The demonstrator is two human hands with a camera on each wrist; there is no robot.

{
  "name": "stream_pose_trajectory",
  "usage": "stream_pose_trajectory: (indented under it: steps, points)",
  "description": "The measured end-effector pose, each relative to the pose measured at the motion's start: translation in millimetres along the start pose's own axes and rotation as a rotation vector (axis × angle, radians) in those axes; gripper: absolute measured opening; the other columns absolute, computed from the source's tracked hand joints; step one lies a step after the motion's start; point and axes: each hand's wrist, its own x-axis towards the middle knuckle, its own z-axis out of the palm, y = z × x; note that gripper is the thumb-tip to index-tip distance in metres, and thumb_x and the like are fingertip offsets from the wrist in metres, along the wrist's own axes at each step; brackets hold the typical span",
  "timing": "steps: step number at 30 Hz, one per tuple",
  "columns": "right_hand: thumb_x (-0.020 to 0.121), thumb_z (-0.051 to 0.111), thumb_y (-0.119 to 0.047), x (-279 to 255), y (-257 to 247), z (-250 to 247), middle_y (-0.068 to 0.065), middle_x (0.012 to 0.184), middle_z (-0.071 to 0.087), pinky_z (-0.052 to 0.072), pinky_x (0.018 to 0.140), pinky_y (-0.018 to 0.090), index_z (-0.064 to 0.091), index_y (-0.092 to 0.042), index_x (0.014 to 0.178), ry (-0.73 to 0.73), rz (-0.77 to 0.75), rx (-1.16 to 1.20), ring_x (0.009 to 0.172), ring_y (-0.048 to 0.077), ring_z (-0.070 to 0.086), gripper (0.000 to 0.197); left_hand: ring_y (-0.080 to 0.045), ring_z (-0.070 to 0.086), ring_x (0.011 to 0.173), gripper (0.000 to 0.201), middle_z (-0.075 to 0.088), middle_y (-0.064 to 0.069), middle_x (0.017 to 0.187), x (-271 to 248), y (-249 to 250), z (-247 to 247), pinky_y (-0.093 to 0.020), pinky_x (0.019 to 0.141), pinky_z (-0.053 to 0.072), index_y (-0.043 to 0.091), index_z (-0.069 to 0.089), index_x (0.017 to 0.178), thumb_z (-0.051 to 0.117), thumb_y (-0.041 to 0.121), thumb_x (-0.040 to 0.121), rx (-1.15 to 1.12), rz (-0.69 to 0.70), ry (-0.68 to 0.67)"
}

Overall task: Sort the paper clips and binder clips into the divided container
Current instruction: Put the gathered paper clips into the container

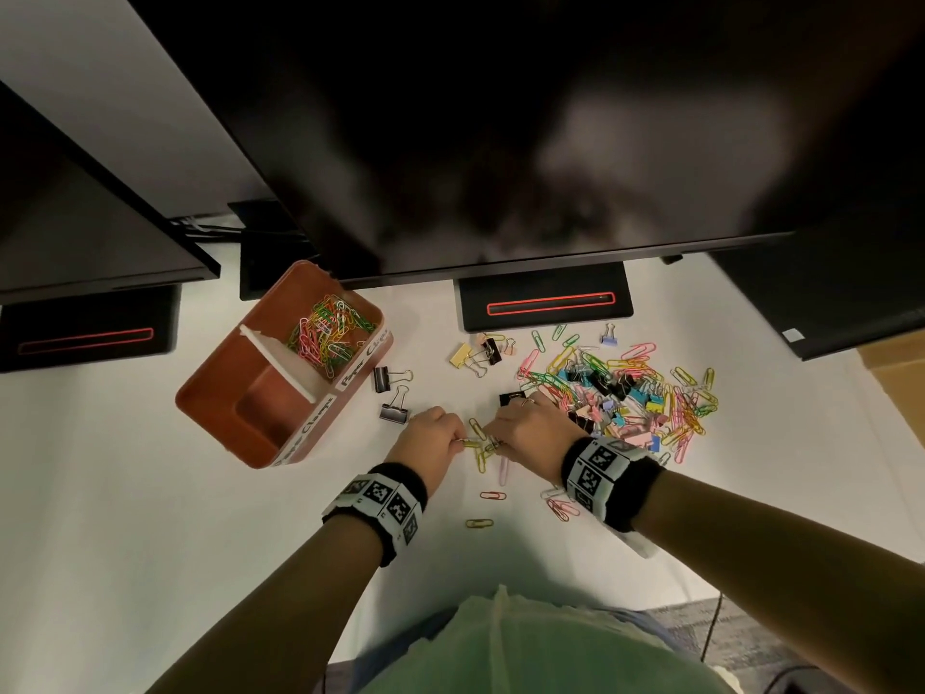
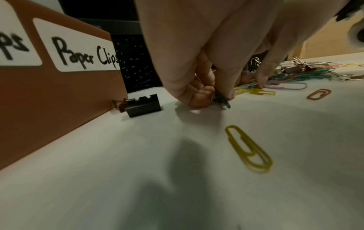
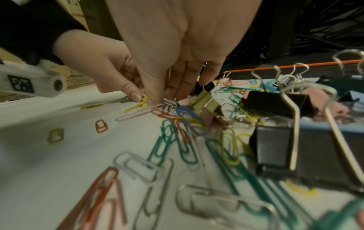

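Counting two black binder clips (image 1: 388,393) lying just beside the divided container (image 1: 220,393); its far compartment holds paper clips (image 1: 328,335), too tangled to count. Left hand (image 1: 433,438) pinches a green paper clip (image 2: 223,102) against the desk (image 1: 150,518). Right hand (image 1: 528,425) pinches paper clips at the edge of the mixed pile (image 1: 625,393). Two stray clips (image 1: 485,508) lie nearer. Monitors (image 1: 500,132) overhang; the near compartment's contents are hard to make out.

both hands low, nearly touching: left hand (image 1: 434,437) fingers curled in a pinching grip, right hand (image 1: 529,426) likewise.
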Motion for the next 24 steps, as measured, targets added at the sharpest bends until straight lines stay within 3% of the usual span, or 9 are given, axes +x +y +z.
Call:
stream_pose_trajectory:
  steps: [5, 11, 14, 19, 24]
  points:
    - [0.081, 0.059, -0.010, 3, 6, 6, 0.004, 0.077, 0.063, 0.053, 0.066, 0.034, 0.067, -0.011, 0.088, -0.007, -0.022, 0.048, 0.066, 0.027, 0.062, 0.011, -0.024, 0.051, 0.101, 0.019, 0.055, -0.010, 0.109, -2, 2, 3, -0.029, 0.084, 0.042, 0.008, 0.057, 0.108, 0.045, 0.016, 0.095, 0.068, 0.021, -0.001]
    - [0.076, 0.060, -0.001, 5, 7, 6, 0.009, 0.074, 0.064, 0.055, 0.057, 0.038, 0.069, -0.008, 0.081, 0.019, -0.034, 0.116, 0.060, 0.030, 0.061, 0.014, -0.021, 0.051, 0.098, 0.015, 0.047, -0.008, 0.109, -3, 2, 3, -0.026, 0.087, 0.043, 0.006, 0.057, 0.101, 0.045, 0.011, 0.094, 0.035, 0.042, 0.021]
    - [0.078, 0.058, 0.001, 3, 9, 5, 0.012, 0.081, 0.067, 0.056, 0.062, 0.040, 0.070, -0.007, 0.087, 0.050, -0.028, 0.183, 0.068, 0.032, 0.064, 0.017, -0.021, 0.051, 0.096, 0.012, 0.052, -0.008, 0.103, -3, 2, 0, -0.027, 0.083, 0.044, 0.007, 0.058, 0.097, 0.048, 0.014, 0.093, 0.045, 0.066, 0.025]
    - [0.090, 0.049, -0.006, -3, 9, -7, 0.011, 0.103, 0.065, 0.053, 0.082, 0.039, 0.068, -0.006, 0.102, 0.005, 0.061, 0.336, 0.095, 0.028, 0.061, 0.023, -0.021, 0.053, 0.090, 0.012, 0.059, -0.008, 0.094, -7, 0, -3, -0.025, 0.077, 0.043, 0.009, 0.058, 0.095, 0.052, 0.017, 0.091, 0.025, 0.069, 0.046]
    - [0.088, 0.053, -0.004, -3, 3, -28, 0.010, 0.099, 0.068, 0.053, 0.081, 0.033, 0.070, -0.005, 0.099, 0.113, 0.040, 0.395, 0.090, 0.026, 0.064, 0.020, -0.019, 0.055, 0.092, 0.016, 0.061, -0.007, 0.098, -10, 3, -11, -0.021, 0.077, 0.041, 0.008, 0.061, 0.101, 0.052, 0.017, 0.092, -0.050, 0.021, 0.047]
